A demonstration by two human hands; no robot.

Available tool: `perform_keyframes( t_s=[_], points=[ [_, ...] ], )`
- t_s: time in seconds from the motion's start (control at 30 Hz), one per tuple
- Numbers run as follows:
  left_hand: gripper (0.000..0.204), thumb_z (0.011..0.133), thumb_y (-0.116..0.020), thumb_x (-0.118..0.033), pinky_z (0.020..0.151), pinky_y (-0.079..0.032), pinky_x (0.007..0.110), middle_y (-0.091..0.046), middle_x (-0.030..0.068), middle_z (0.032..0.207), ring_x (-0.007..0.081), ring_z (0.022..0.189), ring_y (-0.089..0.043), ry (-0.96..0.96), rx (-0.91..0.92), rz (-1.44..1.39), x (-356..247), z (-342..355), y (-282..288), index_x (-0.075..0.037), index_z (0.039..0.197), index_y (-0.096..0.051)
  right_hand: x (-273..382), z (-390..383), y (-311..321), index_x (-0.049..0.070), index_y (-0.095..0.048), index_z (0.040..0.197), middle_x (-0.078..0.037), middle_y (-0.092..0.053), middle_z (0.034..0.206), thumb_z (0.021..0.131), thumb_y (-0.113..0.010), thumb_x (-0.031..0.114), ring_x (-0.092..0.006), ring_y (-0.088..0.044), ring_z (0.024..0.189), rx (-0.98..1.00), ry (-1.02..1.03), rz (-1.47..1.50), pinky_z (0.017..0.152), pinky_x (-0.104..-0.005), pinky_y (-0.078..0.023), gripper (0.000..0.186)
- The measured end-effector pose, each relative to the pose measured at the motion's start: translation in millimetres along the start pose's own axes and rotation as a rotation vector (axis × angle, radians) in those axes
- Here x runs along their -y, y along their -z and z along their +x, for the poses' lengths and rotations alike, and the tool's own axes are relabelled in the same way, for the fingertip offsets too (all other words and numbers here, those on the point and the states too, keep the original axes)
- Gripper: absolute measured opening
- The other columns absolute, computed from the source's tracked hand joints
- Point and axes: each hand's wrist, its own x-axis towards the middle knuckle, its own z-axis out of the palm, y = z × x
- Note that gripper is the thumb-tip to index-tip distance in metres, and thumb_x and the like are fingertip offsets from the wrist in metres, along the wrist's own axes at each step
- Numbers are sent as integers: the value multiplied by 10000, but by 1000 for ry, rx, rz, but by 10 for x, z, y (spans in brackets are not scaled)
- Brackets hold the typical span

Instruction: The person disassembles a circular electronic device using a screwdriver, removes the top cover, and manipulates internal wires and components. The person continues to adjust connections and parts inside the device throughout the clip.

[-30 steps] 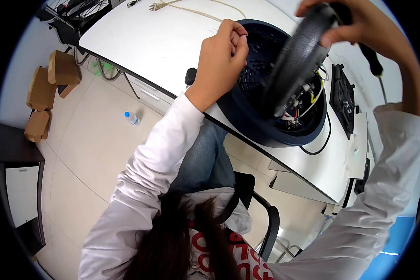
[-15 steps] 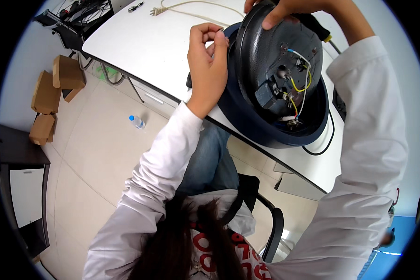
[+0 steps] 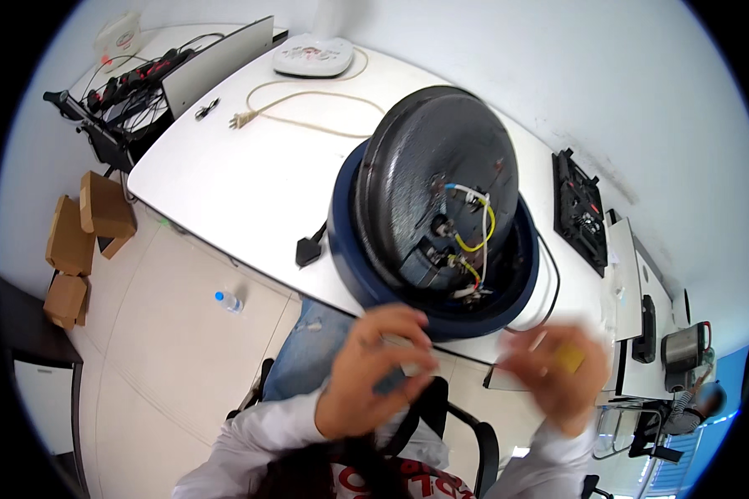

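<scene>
Both hands were blurred, grip unreadable: left hand (image 3: 374, 370) curled near the chest, right hand (image 3: 558, 374) with something small and yellow at its fingers. Just above them, the round black-and-blue appliance (image 3: 433, 208) sat on the white table (image 3: 225, 166), wiring exposed.

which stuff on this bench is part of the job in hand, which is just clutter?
In the job:
- round dark-blue appliance shell with black dished plate and exposed yellow, white and blue wires
- left hand, right hand, both blurred

Lying about:
- beige power cord
- black grille
- cardboard boxes
- plastic bottle
</scene>
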Motion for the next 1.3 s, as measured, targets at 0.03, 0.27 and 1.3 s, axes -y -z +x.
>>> perform_keyframes(
  t_s=[0.03, 0.27, 1.3],
  points=[
    [279, 731, -722, 34, 927, -446, 425, -592, 100, 1037, 328, 1085, -568, 17, 18, -60, -26, -58, -77, -60, 984, -653, 122, -254, -59, 162, -751, 844, 42, -688, 768, 743, -804, 199, -105, -599, 533, 65, -120, 64, 467, -224, -420, 120],
    [165, 775, -749, -23, 894, -485, 406, -645, 100, 993, 285, 1050, -610, 193, 152, -238, 40, -189, -321, -52, 915, -668, 362, -776, -502, 111, -728, 1006, -64, -665, 909, 726, -720, 4, -192, -628, 645, -146, -77, 120, 530, -287, -490, 299],
    [186, 924, -629, -68, 944, -431, 281, -609, 65, 1133, 145, 1075, -560, 1026, 358, -1039, 401, -486, -316, 3, 1096, -637, 192, -1165, -1035, 141, -756, 941, -48, -613, 891, 638, -804, 17, -144, -619, 652, -188, -374, 271, 566, -232, -499, 331]
  ],
)
